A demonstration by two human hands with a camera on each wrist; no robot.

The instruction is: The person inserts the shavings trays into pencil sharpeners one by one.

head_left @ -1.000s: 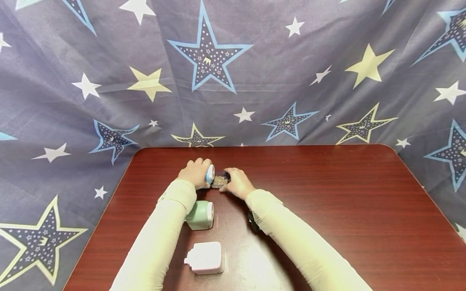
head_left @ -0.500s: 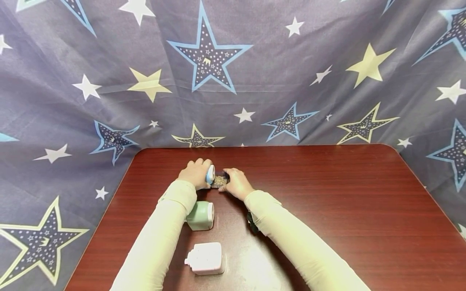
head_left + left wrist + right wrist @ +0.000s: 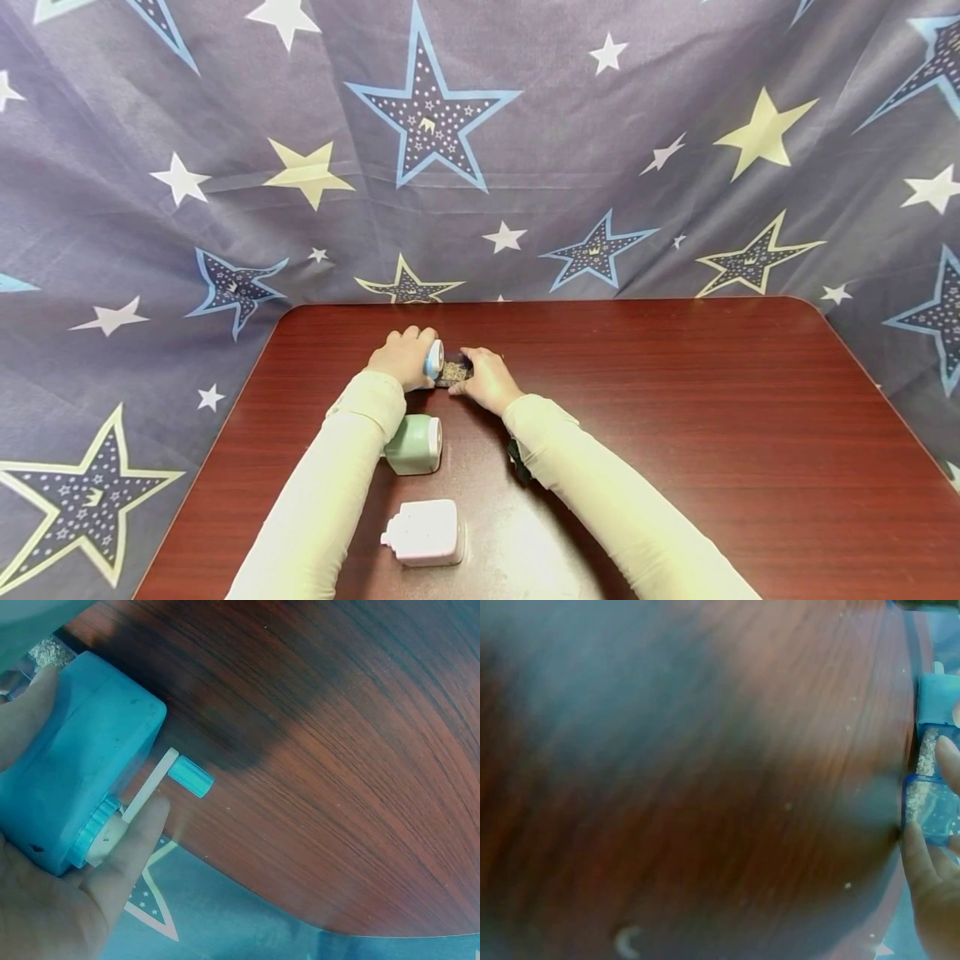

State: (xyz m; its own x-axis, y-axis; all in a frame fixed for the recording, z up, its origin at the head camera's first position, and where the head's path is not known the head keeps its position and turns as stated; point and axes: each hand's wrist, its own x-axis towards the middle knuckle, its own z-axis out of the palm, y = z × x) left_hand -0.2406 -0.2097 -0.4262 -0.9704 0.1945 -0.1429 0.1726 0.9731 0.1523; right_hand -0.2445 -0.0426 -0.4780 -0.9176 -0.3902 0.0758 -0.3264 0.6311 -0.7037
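Note:
My left hand [image 3: 403,358] grips a blue crank pencil sharpener [image 3: 97,735] near the far left of the table. Its crank handle [image 3: 191,777] sticks out beyond one of my fingers in the left wrist view. From the other side my right hand [image 3: 491,379] holds the sharpener's clear shavings drawer [image 3: 930,806] between thumb and fingers. Pale shavings [image 3: 453,372] fill the drawer, which is pulled partly out of the body. Much of the blue sharpener is covered by my left hand in the head view.
A green sharpener [image 3: 415,446] sits beside my left forearm, with a pink one [image 3: 427,533] nearer me. Something dark [image 3: 519,462] shows at my right wrist. The red-brown table [image 3: 675,400] ends at a star-printed curtain [image 3: 480,167]. Small pale specks dot the wood.

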